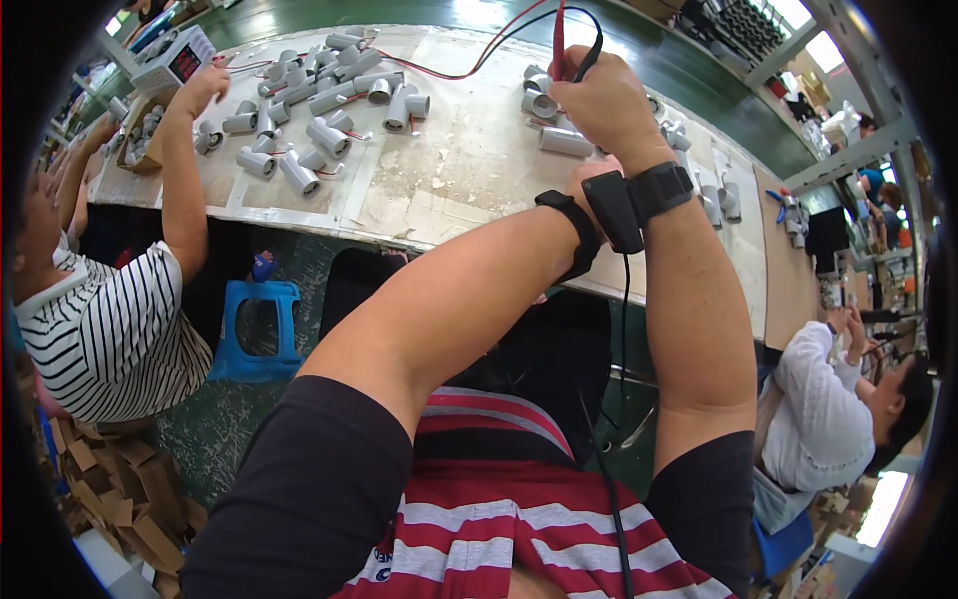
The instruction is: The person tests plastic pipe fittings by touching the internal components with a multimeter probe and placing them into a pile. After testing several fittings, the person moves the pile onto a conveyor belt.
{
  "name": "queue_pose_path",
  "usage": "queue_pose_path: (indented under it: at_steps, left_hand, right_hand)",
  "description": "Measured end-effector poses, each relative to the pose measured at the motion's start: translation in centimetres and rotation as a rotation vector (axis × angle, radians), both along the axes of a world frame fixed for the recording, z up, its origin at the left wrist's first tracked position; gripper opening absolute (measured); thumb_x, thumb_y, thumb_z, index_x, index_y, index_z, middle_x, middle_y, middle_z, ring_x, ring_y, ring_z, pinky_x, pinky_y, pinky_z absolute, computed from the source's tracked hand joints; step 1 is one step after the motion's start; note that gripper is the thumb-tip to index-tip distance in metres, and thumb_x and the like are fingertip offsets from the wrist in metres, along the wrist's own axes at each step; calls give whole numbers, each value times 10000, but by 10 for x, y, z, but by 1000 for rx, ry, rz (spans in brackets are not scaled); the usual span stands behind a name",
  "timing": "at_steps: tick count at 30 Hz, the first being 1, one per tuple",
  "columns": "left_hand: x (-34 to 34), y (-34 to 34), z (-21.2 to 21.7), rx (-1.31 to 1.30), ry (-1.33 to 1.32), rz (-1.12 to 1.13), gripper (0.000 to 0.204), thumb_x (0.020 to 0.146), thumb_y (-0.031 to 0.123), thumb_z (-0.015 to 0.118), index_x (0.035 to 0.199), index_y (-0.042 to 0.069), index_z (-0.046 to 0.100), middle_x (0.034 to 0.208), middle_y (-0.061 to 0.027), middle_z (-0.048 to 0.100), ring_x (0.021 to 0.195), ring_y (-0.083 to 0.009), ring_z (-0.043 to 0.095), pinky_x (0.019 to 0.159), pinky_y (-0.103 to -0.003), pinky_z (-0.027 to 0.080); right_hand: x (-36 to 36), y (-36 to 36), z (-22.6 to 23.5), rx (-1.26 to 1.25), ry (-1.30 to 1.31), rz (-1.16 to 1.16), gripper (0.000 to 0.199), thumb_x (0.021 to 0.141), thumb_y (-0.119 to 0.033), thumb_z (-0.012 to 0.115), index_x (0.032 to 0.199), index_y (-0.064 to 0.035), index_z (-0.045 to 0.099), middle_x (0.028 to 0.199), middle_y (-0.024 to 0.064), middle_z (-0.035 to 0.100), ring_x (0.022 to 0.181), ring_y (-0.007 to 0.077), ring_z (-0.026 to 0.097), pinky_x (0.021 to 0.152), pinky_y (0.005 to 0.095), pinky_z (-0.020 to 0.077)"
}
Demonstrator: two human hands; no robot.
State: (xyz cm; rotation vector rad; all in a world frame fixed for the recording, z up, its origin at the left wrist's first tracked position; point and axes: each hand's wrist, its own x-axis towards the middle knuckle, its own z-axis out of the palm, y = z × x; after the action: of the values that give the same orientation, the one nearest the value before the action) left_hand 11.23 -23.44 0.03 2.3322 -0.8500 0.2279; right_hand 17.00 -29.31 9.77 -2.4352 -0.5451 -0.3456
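Raised over the far right part of the worktable, my right hand [613,110] is closed on a pair of test probes, one red probe [559,42] and one with a black lead [597,38]. Just below it, my left hand [587,176] reaches in under the right wrist. Its fingers are hidden behind that wrist and the black strapped box, so what they hold cannot be seen. A grey cylindrical housing [566,142] lies beside my hands. More grey housings [540,104] with thin red wires sit just beyond.
Many grey housings [329,138] are heaped on the table's left half [419,180]. A box with a red display [183,62] stands far left, beside a co-worker's hand [205,88]. Another person in white [823,409] sits at right. A blue stool [257,334] stands below the table.
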Motion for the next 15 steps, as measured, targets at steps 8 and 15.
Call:
queue_pose_path:
  at_steps: [8,15]
  left_hand:
    - [-18,64,10,30,268,143,298,722,124,789,1004,67,712,984,-182,731,915,-312,729,791,-411,584]
    - [-60,168,-11,-998,403,360,604,779,25,811,1299,81,508,954,-76,656,910,-201,667,761,-335,555]
  right_hand:
    - [-7,-12,0,207,155,-18,201,822,-126,718,962,17,697,786,101,725,662,152,667,624,294,536]
    - [-45,13,-70,898,501,71,152,879,-17,708,1019,22,661,881,139,738,706,189,702,635,288,588]
